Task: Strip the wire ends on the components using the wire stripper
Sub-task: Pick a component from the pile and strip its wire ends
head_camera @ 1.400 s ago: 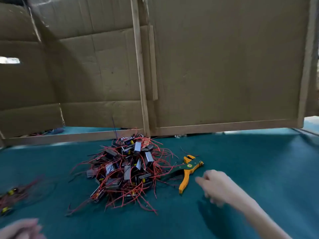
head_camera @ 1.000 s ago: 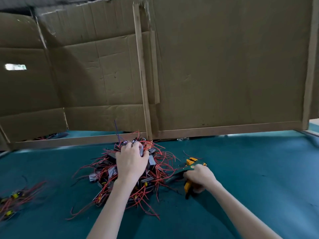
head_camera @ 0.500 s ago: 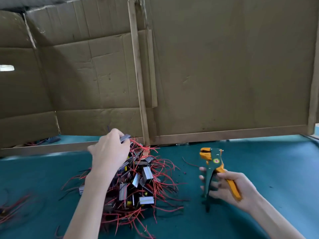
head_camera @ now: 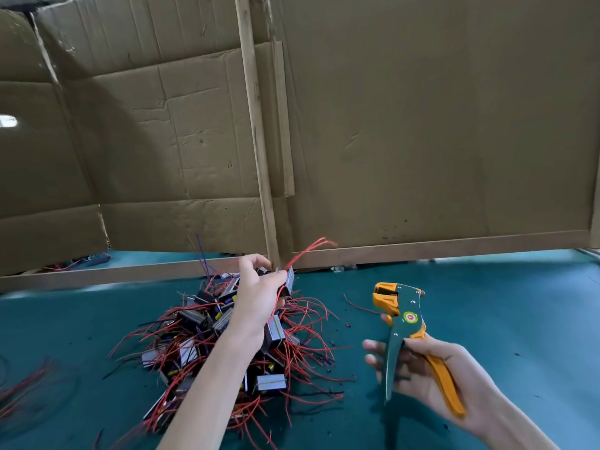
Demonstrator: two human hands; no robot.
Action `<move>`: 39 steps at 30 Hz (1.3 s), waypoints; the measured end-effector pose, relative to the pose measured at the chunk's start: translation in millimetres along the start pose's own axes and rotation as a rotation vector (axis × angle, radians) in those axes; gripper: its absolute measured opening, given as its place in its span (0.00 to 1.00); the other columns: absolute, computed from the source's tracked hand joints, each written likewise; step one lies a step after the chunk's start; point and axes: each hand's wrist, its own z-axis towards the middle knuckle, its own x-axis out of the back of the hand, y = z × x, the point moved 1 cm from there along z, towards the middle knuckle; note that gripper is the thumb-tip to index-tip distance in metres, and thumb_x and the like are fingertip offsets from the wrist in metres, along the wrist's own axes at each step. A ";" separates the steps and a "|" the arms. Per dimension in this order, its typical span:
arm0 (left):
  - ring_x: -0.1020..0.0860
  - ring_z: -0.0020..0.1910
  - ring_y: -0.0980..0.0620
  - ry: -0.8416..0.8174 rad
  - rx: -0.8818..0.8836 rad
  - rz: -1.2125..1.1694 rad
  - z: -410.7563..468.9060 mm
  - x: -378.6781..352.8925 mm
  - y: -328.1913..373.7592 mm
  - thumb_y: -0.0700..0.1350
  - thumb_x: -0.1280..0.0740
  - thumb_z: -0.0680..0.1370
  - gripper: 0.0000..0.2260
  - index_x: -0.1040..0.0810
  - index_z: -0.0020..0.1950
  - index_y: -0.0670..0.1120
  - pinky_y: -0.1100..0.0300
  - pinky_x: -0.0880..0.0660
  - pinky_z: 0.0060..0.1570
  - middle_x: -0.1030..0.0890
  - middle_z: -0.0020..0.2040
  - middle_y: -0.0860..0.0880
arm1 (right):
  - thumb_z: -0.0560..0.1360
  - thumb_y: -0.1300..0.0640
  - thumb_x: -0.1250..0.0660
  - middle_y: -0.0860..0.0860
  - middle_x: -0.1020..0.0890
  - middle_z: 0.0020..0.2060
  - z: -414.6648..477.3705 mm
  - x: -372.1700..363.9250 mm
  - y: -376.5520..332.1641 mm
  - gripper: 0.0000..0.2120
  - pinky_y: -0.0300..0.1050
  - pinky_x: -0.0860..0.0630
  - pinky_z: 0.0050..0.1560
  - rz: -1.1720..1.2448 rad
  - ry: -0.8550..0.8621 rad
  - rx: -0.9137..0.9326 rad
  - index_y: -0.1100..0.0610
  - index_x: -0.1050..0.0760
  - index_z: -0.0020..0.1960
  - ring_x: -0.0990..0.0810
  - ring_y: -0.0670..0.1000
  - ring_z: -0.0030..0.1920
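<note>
A heap of small grey and black components [head_camera: 224,349] with red wires lies on the teal table. Above its far edge my left hand [head_camera: 259,297] pinches one component [head_camera: 288,282], lifted off the heap, whose red wires [head_camera: 310,251] point up and to the right. To the right, my right hand [head_camera: 425,375] holds the green and orange wire stripper [head_camera: 404,329] upright by its handles, orange jaws at the top and facing left. The stripper's jaws are apart from the held component, about a hand's width to its right.
Cardboard panels [head_camera: 406,125] on wooden strips wall off the back of the teal table [head_camera: 503,319]. A loose red wire [head_camera: 357,305] and dark scraps lie between heap and stripper. More red wires [head_camera: 22,388] lie at the left edge.
My left hand has lifted one component out of the heap and drawn it right. My right hand picked the stripper off the table and now holds it upright, slightly lower and closer to me.
</note>
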 end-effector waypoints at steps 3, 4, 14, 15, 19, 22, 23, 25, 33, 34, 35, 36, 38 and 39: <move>0.33 0.33 0.50 0.008 -0.033 0.002 -0.7 -3.9 -4.9 0.35 0.39 0.79 0.09 0.34 0.43 0.46 0.63 0.31 0.25 0.30 0.43 0.45 | 0.72 0.64 0.42 0.72 0.21 0.56 -1.6 -0.5 -2.3 0.21 0.59 0.18 0.41 0.038 0.017 -0.013 0.61 0.29 0.65 0.17 0.67 0.43; 0.32 0.33 0.51 0.004 -0.039 0.031 -0.8 -4.0 -5.5 0.34 0.40 0.78 0.09 0.32 0.41 0.46 0.64 0.31 0.24 0.29 0.44 0.45 | 0.72 0.65 0.42 0.72 0.21 0.56 -2.1 -0.3 -2.9 0.21 0.60 0.19 0.41 0.036 0.033 -0.018 0.61 0.29 0.65 0.17 0.66 0.41; 0.21 0.47 0.45 -0.299 0.084 -0.204 -5.1 -9.7 0.3 0.32 0.43 0.78 0.14 0.19 0.52 0.39 0.58 0.20 0.50 0.23 0.51 0.44 | 0.70 0.65 0.38 0.70 0.19 0.51 -1.1 -0.9 -2.1 0.19 0.59 0.21 0.41 -0.001 0.127 -0.011 0.58 0.32 0.60 0.17 0.64 0.39; 0.19 0.48 0.45 -0.280 0.036 -0.072 -5.3 -9.8 -1.5 0.33 0.39 0.78 0.11 0.19 0.53 0.42 0.56 0.21 0.54 0.22 0.51 0.44 | 0.69 0.65 0.38 0.70 0.19 0.51 -1.2 -1.0 -2.1 0.20 0.59 0.21 0.41 -0.007 0.129 -0.006 0.57 0.32 0.61 0.17 0.64 0.40; 0.19 0.34 0.52 -0.130 -0.177 0.224 -6.6 -10.6 -5.4 0.45 0.29 0.76 0.04 0.17 0.49 0.47 0.52 0.19 0.46 0.19 0.44 0.47 | 0.66 0.65 0.34 0.70 0.19 0.53 -2.0 -2.4 -0.6 0.29 0.59 0.20 0.43 -0.039 0.102 0.000 0.54 0.31 0.66 0.17 0.65 0.41; 0.24 0.43 0.55 -0.010 -0.401 0.525 -3.7 -8.2 -8.9 0.50 0.30 0.76 0.06 0.17 0.43 0.50 0.58 0.28 0.48 0.23 0.48 0.54 | 0.69 0.65 0.36 0.73 0.21 0.55 -4.3 -5.8 0.8 0.26 0.59 0.18 0.43 -0.048 0.041 -0.015 0.58 0.28 0.67 0.17 0.67 0.43; 0.27 0.47 0.55 0.040 -0.472 0.624 -3.0 -7.0 -9.2 0.51 0.30 0.76 0.06 0.17 0.42 0.50 0.59 0.33 0.49 0.23 0.49 0.57 | 0.70 0.64 0.36 0.73 0.22 0.56 -5.5 -7.8 1.5 0.24 0.59 0.18 0.43 -0.050 0.015 -0.019 0.56 0.27 0.66 0.17 0.68 0.45; 0.34 0.55 0.56 0.118 -0.587 0.764 -2.7 -6.3 -8.1 0.49 0.31 0.77 0.07 0.19 0.41 0.49 0.61 0.43 0.52 0.25 0.54 0.59 | 0.71 0.62 0.35 0.73 0.22 0.57 -8.1 -11.9 3.2 0.21 0.60 0.18 0.45 -0.068 -0.025 -0.025 0.54 0.27 0.64 0.17 0.69 0.48; 0.25 0.35 0.62 -0.207 -0.604 0.590 -9.8 -11.1 -7.2 0.38 0.42 0.82 0.09 0.28 0.53 0.51 0.70 0.31 0.39 0.18 0.45 0.56 | 0.69 0.65 0.27 0.71 0.22 0.46 -12.4 -18.4 12.3 0.15 0.65 0.21 0.48 -0.123 -0.056 0.010 0.57 0.22 0.54 0.19 0.68 0.42; 0.23 0.36 0.61 -0.240 -0.593 0.563 -11.0 -11.7 -7.5 0.37 0.41 0.82 0.10 0.26 0.54 0.52 0.70 0.29 0.38 0.18 0.44 0.55 | 0.66 0.63 0.26 0.71 0.22 0.45 -12.8 -20.4 12.6 0.17 0.65 0.22 0.47 -0.137 -0.056 0.022 0.57 0.22 0.54 0.19 0.68 0.42; 0.22 0.38 0.61 -0.267 -0.577 0.536 -11.8 -12.3 -7.6 0.37 0.40 0.81 0.10 0.24 0.53 0.52 0.69 0.27 0.40 0.19 0.43 0.56 | 0.65 0.62 0.23 0.71 0.22 0.45 -13.1 -22.1 12.5 0.19 0.64 0.21 0.46 -0.158 -0.060 0.035 0.57 0.22 0.55 0.20 0.68 0.42; 0.21 0.37 0.60 -0.288 -0.562 0.507 -12.2 -13.0 -7.5 0.39 0.39 0.81 0.09 0.22 0.51 0.51 0.69 0.26 0.40 0.19 0.41 0.56 | 0.63 0.60 0.21 0.71 0.22 0.45 -13.3 -23.2 12.0 0.22 0.63 0.21 0.46 -0.188 -0.067 0.050 0.56 0.21 0.55 0.20 0.68 0.42; 0.21 0.33 0.59 -0.318 -0.537 0.448 -12.4 -14.4 -7.4 0.43 0.35 0.79 0.06 0.19 0.46 0.50 0.69 0.26 0.38 0.18 0.37 0.55 | 0.61 0.58 0.18 0.70 0.21 0.44 -14.3 -23.7 11.1 0.26 0.61 0.21 0.45 -0.253 -0.088 0.085 0.55 0.20 0.57 0.19 0.67 0.42; 0.22 0.31 0.58 -0.335 -0.522 0.416 -12.6 -15.0 -7.4 0.44 0.34 0.79 0.05 0.19 0.45 0.50 0.68 0.26 0.37 0.18 0.35 0.54 | 0.61 0.58 0.18 0.70 0.21 0.44 -14.9 -23.5 11.0 0.27 0.60 0.21 0.45 -0.282 -0.102 0.106 0.53 0.20 0.59 0.19 0.67 0.41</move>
